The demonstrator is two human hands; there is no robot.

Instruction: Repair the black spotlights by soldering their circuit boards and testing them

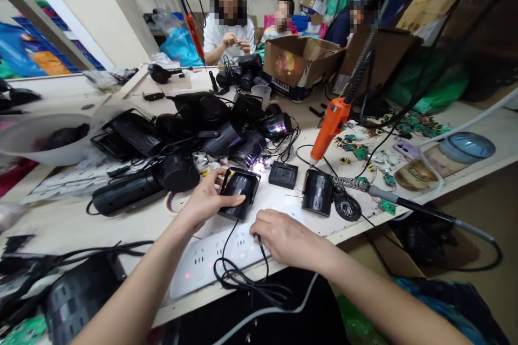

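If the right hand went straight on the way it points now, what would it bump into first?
Probably the black cylinder that the left hand holds, just beyond the right hand. Depth is hard to judge here, so it might slide past, over the white power strip.

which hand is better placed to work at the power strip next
Probably the right hand: it is at one end of the power strip, its fingers around the black cord. The left hand is occupied gripping the black housing.
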